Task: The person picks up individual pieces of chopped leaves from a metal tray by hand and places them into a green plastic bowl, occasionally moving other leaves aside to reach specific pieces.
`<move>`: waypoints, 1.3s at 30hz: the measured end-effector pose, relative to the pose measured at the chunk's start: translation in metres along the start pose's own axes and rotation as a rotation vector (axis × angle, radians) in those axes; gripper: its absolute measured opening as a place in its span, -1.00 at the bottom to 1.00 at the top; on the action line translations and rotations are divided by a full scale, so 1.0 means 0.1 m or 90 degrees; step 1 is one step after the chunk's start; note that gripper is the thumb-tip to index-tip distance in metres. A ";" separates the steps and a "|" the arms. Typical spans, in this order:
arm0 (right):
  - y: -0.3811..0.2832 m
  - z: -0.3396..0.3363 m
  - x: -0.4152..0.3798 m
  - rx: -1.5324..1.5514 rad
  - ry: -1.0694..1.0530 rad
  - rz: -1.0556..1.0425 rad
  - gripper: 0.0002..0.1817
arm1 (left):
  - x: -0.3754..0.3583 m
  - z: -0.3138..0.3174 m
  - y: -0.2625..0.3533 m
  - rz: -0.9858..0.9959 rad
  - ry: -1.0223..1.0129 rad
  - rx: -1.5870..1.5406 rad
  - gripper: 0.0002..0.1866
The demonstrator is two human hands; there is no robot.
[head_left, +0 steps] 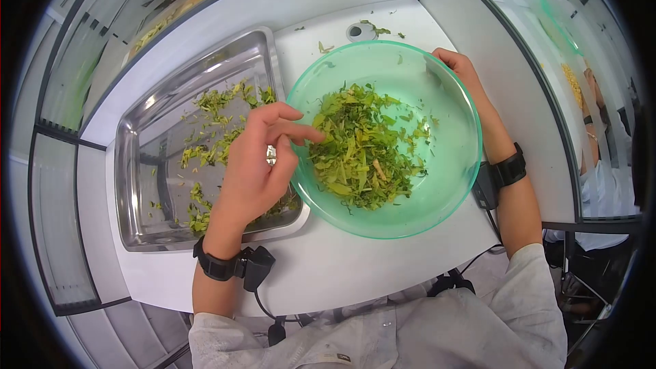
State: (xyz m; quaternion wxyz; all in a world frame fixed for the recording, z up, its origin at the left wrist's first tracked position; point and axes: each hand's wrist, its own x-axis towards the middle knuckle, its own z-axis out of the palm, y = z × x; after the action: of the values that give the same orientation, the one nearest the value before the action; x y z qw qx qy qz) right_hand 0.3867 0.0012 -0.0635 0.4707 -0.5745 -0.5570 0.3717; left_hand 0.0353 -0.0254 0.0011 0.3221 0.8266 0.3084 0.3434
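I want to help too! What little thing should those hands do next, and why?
Perhaps the left hand should pinch up a few chopped green leaves from the round, see-through green bowl: that hand is right by the leaves, and the right hand holds the bowl's edge.

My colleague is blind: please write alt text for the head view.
The right hand holds the far right side of a round, translucent green bowl of chopped green leaves; the left hand is over its left side. At left, a rectangular silver metal tray holds scattered leaf pieces.
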 end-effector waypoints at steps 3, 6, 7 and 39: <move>-0.01 0.00 0.00 -0.003 -0.001 0.003 -0.65 | 0.00 0.01 0.02 0.003 0.004 0.003 -0.67; -0.02 0.00 -0.01 0.000 -0.003 0.012 -0.66 | 0.01 0.01 0.02 0.021 0.008 0.001 -0.67; -0.06 0.02 -0.03 0.002 0.000 0.006 -0.65 | 0.01 0.00 0.02 0.040 0.006 0.000 -0.67; -0.01 0.00 0.00 -0.016 0.004 -0.012 -0.60 | 0.00 0.01 0.02 0.014 -0.018 0.021 -0.65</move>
State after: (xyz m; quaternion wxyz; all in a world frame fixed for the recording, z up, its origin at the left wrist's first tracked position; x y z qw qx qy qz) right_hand 0.3863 0.0010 -0.0631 0.4683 -0.5762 -0.5658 0.3585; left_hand 0.0366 -0.0262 0.0020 0.3093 0.8396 0.3005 0.3303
